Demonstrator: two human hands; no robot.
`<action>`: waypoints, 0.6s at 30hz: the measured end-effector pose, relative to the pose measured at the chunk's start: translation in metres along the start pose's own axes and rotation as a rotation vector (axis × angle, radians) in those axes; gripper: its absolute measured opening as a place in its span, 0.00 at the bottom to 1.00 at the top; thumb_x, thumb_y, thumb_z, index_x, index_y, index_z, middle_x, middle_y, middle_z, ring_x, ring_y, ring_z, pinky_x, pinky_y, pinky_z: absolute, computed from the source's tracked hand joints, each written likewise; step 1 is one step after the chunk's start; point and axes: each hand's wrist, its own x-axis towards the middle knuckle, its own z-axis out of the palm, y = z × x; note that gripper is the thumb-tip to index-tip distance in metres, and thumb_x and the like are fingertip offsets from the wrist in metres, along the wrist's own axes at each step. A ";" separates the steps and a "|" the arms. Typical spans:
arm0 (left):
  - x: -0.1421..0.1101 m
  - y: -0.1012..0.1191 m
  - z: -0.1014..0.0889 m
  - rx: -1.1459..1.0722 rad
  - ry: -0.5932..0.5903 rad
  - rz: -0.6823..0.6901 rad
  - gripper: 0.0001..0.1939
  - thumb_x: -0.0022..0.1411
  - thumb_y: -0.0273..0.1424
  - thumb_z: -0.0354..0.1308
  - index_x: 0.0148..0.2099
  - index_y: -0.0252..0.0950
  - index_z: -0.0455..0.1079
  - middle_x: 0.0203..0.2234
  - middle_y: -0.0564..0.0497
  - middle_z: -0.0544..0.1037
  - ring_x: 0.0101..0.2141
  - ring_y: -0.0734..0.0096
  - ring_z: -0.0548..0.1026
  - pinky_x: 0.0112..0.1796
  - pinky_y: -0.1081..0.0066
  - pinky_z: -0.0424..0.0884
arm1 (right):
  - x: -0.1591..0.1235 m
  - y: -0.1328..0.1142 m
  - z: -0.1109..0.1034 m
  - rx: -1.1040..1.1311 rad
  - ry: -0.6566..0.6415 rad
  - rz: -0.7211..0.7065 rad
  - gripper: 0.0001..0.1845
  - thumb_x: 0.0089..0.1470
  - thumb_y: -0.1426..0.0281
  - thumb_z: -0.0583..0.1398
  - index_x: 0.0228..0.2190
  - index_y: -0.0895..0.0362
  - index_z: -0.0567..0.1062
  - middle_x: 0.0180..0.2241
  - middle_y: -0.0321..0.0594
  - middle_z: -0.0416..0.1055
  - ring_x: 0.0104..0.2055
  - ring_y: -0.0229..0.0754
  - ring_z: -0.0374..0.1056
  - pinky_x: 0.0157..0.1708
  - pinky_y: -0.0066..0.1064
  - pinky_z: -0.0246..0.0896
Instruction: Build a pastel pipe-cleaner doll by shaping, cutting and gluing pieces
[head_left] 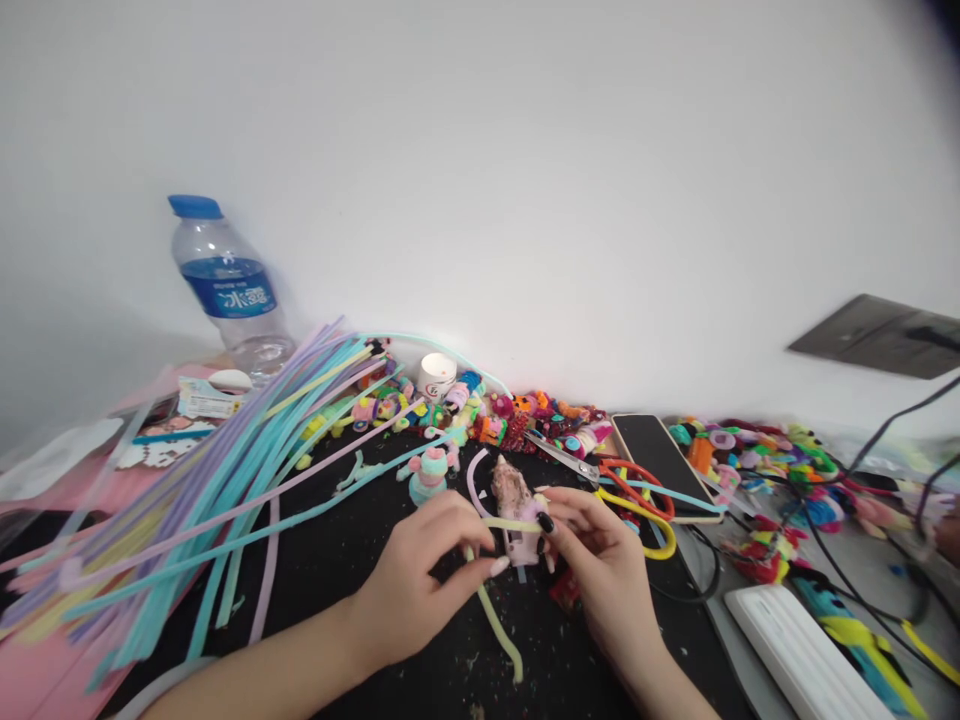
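My left hand point(427, 565) is curled round a pale yellow pipe cleaner point(499, 635), thumb and index finger almost meeting. One end of that strand hangs down toward the table's front. Its other end reaches across to my right hand point(600, 555), which pinches it between a dark-nailed thumb and the fingers. Beside those fingertips is a small pale lilac piece, partly covered. Just behind my hands stands a pale pink object with a crusted brown tip point(511, 485); its kind is unclear. A pastel pipe-cleaner figure point(429, 475) sits behind my left hand.
Scissors point(637, 490) with red and yellow handles lie at right, against a phone point(660, 460). A large pipe-cleaner bundle point(247, 500) spreads leftward below a water bottle point(229, 285). Finished figures point(525, 415) and a paper cup point(437, 375) line the wall. A white power bank point(806, 650) and cables are at right.
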 end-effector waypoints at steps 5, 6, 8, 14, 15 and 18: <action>0.000 -0.001 0.007 -0.151 -0.235 -0.196 0.08 0.58 0.29 0.54 0.38 0.35 0.74 0.28 0.49 0.76 0.23 0.75 0.71 0.26 0.78 0.67 | -0.004 0.001 0.004 -0.019 -0.037 0.024 0.08 0.46 0.69 0.63 0.33 0.55 0.74 0.28 0.38 0.74 0.26 0.36 0.68 0.21 0.23 0.61; 0.001 -0.001 0.008 -0.189 -0.213 -0.231 0.09 0.58 0.29 0.53 0.39 0.35 0.74 0.29 0.49 0.76 0.23 0.76 0.72 0.26 0.78 0.67 | -0.004 0.001 0.005 -0.027 -0.049 0.030 0.08 0.46 0.70 0.63 0.32 0.55 0.74 0.28 0.37 0.74 0.25 0.35 0.67 0.20 0.22 0.60; 0.004 -0.001 0.008 -0.234 -0.159 -0.271 0.10 0.59 0.28 0.52 0.38 0.35 0.74 0.27 0.51 0.76 0.23 0.76 0.72 0.26 0.79 0.67 | -0.005 0.000 0.007 -0.034 -0.069 0.027 0.06 0.46 0.71 0.63 0.31 0.55 0.74 0.25 0.35 0.72 0.22 0.33 0.64 0.18 0.22 0.58; 0.006 0.004 0.005 -0.246 -0.079 -0.328 0.10 0.58 0.29 0.53 0.30 0.33 0.74 0.20 0.52 0.74 0.22 0.74 0.72 0.25 0.78 0.65 | -0.006 0.003 0.007 -0.059 -0.149 -0.022 0.02 0.46 0.73 0.63 0.25 0.55 0.73 0.28 0.36 0.71 0.23 0.33 0.63 0.19 0.23 0.57; 0.006 0.004 0.005 -0.265 -0.080 -0.335 0.10 0.58 0.29 0.54 0.29 0.33 0.74 0.19 0.52 0.74 0.22 0.74 0.72 0.25 0.78 0.65 | -0.006 0.003 0.008 -0.063 -0.159 -0.026 0.02 0.45 0.73 0.63 0.24 0.56 0.73 0.28 0.36 0.71 0.24 0.33 0.64 0.19 0.23 0.57; 0.005 0.003 0.006 -0.353 -0.098 -0.385 0.08 0.57 0.30 0.54 0.30 0.33 0.73 0.20 0.52 0.74 0.23 0.73 0.72 0.26 0.77 0.65 | -0.007 0.004 0.008 -0.077 -0.185 -0.049 0.04 0.45 0.74 0.63 0.23 0.55 0.72 0.27 0.36 0.71 0.27 0.36 0.65 0.24 0.24 0.60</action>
